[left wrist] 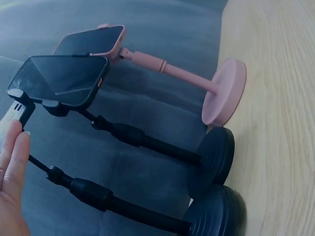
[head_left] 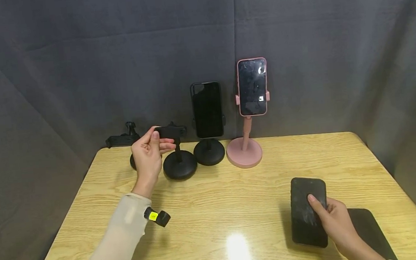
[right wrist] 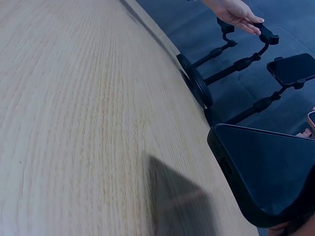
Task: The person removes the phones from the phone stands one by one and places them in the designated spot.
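My left hand (head_left: 148, 155) pinches the left end of the empty clamp (head_left: 171, 132) on a black phone stand, thumb in front and index finger at the top edge. The stand's round base (head_left: 180, 165) rests on the table. My right hand (head_left: 336, 222) grips a black phone (head_left: 304, 208) above the table at the right, thumb across its screen. In the right wrist view the phone (right wrist: 266, 167) shows large, its shadow on the wood below. Beside the left hand's stand, a second black stand holds a dark phone (head_left: 207, 109) upright.
A pink stand (head_left: 244, 153) carries a pink-edged phone (head_left: 253, 87) at the back. Another black stand (head_left: 120, 140) is partly hidden behind my left hand. Under my right wrist lies a flat black object (head_left: 370, 231). A grey curtain (head_left: 297, 48) hangs behind the wooden table (head_left: 200, 213).
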Available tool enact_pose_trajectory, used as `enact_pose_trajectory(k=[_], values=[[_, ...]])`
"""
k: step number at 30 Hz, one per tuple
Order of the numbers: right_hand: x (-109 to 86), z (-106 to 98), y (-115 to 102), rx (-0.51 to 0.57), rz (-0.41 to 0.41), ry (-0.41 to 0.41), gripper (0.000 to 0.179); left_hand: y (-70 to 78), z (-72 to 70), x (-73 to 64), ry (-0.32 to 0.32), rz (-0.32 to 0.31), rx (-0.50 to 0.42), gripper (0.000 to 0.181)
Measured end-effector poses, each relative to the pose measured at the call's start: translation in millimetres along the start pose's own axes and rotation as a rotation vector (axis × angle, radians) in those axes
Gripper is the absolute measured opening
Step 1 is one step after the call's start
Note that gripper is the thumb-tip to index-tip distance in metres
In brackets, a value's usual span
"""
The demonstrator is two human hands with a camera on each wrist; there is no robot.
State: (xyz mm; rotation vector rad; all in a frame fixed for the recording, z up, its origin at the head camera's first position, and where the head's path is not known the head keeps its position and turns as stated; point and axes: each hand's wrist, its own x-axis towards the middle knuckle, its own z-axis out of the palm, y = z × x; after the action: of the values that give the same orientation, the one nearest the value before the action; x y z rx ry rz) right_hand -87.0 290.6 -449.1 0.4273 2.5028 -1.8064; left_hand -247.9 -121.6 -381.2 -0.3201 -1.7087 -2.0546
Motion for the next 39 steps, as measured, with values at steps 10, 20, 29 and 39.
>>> enact_pose_trajectory(k=[10, 20, 29, 39], values=[[-3.1, -1.6, 3.3, -0.022, 0.020, -0.004, 0.053, -7.1, -6.2, 8.1, -0.025, 0.035, 0.037, 0.044], [-5.1, -6.8, 8.6, -0.037, 0.063, -0.001, 0.055, -12.4, -10.3, 17.1, 0.003, 0.019, 0.060, 0.043], [-6.7, -13.8, 13.2, -0.046, 0.086, -0.035, 0.058, -13.5, -9.7, 20.9, 0.019, -0.006, 0.089, 0.042], [-5.7, -21.3, 15.7, -0.095, 0.095, -0.104, 0.058, -10.6, -16.5, 23.6, 0.011, -0.006, 0.079, 0.039]])
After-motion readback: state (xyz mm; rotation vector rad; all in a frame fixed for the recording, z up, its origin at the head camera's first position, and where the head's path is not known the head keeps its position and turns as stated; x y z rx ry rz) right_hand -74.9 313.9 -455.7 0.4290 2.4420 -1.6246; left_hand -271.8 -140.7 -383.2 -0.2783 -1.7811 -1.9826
